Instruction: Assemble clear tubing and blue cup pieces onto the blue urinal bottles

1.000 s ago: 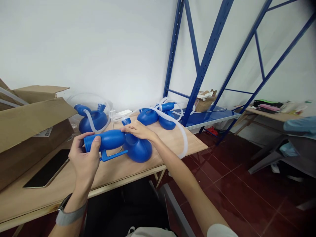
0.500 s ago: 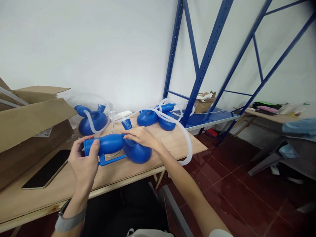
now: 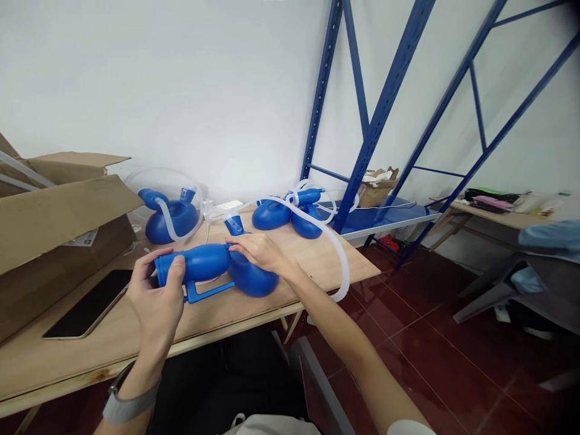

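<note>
A blue plastic urinal cup [image 3: 206,260], wide at one end and narrowing at the other, lies level across both hands. My left hand [image 3: 158,290] wraps its wide end, thumb on top. Below the cup's body sticks out a thin blue strap [image 3: 211,293]. At the narrow end, my right hand [image 3: 258,251] has its fingers pinched together; the fingertips partly hide that end. Just behind this hand stands a round blue urinal bottle [image 3: 254,278] with an upright capped neck [image 3: 234,225]. A clear hose [image 3: 338,254] arcs over the table's right side, its near end hidden behind my right forearm.
Another blue bottle with hose [image 3: 172,220] stands behind on the left, and two more [image 3: 272,214] stand near the rack [image 3: 376,115]. An open cardboard box [image 3: 67,223] and a dark phone [image 3: 88,305] occupy the table's left. A seated person's sleeve [image 3: 550,232] shows at right.
Both hands keep their hold on the cup and have shifted very slightly right. The view has moved a little; the bottles stay where they were.
</note>
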Tool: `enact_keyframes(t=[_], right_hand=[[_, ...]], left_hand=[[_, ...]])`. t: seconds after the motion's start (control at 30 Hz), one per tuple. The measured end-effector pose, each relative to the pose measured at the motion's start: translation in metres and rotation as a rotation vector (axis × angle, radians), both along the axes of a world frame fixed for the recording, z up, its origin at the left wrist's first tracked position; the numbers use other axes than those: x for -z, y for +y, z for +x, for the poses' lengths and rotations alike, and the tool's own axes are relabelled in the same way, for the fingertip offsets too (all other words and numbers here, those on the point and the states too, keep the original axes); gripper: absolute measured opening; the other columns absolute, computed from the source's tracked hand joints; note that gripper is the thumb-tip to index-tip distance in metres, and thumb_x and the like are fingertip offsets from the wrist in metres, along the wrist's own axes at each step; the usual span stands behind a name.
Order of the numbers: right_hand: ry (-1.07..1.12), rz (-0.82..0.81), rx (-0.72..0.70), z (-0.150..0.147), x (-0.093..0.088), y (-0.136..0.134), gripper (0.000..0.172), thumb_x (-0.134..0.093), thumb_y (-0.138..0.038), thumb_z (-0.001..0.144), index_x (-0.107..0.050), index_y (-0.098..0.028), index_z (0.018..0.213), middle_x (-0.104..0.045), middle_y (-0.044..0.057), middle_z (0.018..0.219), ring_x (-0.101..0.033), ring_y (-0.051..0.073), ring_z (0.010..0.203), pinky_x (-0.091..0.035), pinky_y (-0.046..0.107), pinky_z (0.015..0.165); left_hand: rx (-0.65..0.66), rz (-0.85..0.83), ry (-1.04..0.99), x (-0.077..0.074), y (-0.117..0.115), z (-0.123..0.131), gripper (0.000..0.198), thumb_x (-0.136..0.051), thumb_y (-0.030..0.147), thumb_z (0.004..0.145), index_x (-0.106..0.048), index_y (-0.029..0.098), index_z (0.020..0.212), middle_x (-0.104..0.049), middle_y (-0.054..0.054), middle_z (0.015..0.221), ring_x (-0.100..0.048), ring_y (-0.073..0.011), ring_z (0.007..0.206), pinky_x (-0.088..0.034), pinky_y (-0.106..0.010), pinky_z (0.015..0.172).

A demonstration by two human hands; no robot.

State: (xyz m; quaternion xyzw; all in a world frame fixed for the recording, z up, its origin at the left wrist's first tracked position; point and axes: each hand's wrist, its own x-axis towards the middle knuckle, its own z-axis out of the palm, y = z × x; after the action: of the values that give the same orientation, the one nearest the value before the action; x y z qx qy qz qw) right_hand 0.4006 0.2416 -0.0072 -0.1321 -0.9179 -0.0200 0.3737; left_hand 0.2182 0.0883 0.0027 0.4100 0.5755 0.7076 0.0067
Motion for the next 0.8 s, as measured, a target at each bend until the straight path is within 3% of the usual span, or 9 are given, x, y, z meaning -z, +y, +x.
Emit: enact_keyframes(t=[0.17,0.33,0.47,0.57,0.67,0.73,0.8], right_hand=[[0.12,0.143,-0.005,-0.004,0.015,0.002,0.027,-0.056,-0.023,0.108,-0.073,-0.011,0.125,-0.079,0.016,0.124,-0.076,0.025,0.117,-0.061,0.036,0.107],[0.17,0.149,0.002,-0.003,0.02,0.001,0.027,-0.057,-0.024,0.107,-0.074,-0.014,0.125,-0.075,0.016,0.133,-0.072,0.024,0.128,-0.06,0.036,0.111],[0.218,0.152,0.006,0.001,0.011,-0.009,0.029,-0.052,-0.027,0.109,-0.074,-0.015,0.123,-0.075,0.016,0.133,-0.07,0.024,0.13,-0.059,0.039,0.111],[0.326,0.09,0.016,0.005,0.001,-0.032,0.03,-0.051,-0.031,0.109,-0.075,-0.017,0.12,-0.076,0.015,0.131,-0.066,0.026,0.135,-0.054,0.044,0.114],[0.614,-0.211,0.112,0.008,-0.004,-0.059,0.037,-0.053,-0.047,0.107,-0.076,-0.019,0.101,-0.079,0.013,0.108,-0.073,0.026,0.111,-0.059,0.043,0.099],[0.706,-0.642,0.105,0.007,-0.004,-0.071,0.054,-0.05,-0.065,0.102,-0.072,-0.019,0.083,-0.074,0.01,0.083,-0.072,0.021,0.08,-0.059,0.033,0.071],[0.622,-1.138,-0.006,0.003,-0.005,-0.074,0.073,-0.042,-0.082,0.095,-0.064,-0.019,0.067,-0.063,0.005,0.063,-0.06,0.015,0.054,-0.042,0.024,0.045]], left_hand=[[-0.021,0.014,-0.06,0.003,0.001,0.004,0.029,-0.075,0.045,0.083,-0.072,0.021,0.098,-0.07,-0.004,0.09,-0.062,-0.0187,0.074,-0.052,-0.032,0.065],[-0.035,0.049,-0.06,0.009,0.0,0.009,0.031,-0.076,0.048,0.085,-0.072,0.02,0.099,-0.071,-0.005,0.093,-0.064,-0.0217,0.081,-0.054,-0.035,0.071],[-0.039,0.097,-0.001,0.014,0.0,0.014,0.031,-0.074,0.047,0.088,-0.07,0.02,0.102,-0.072,-0.007,0.099,-0.069,-0.025,0.089,-0.058,-0.04,0.078],[-0.03,0.171,0.056,0.019,0.001,0.016,0.03,-0.074,0.042,0.09,-0.068,0.02,0.111,-0.072,-0.008,0.105,-0.073,-0.0272,0.096,-0.061,-0.046,0.087],[-0.018,0.293,0.158,0.024,0.001,0.012,0.035,-0.077,0.033,0.089,-0.065,0.021,0.119,-0.071,-0.01,0.113,-0.073,-0.0305,0.106,-0.059,-0.052,0.097],[-0.027,0.357,0.274,0.027,0.001,0.008,0.038,-0.079,0.028,0.087,-0.064,0.021,0.121,-0.071,-0.011,0.115,-0.073,-0.0318,0.107,-0.058,-0.055,0.098],[-0.03,0.409,0.398,0.031,0.001,0.006,0.042,-0.081,0.025,0.084,-0.064,0.022,0.122,-0.072,-0.011,0.113,-0.073,-0.0314,0.104,-0.058,-0.054,0.095]])
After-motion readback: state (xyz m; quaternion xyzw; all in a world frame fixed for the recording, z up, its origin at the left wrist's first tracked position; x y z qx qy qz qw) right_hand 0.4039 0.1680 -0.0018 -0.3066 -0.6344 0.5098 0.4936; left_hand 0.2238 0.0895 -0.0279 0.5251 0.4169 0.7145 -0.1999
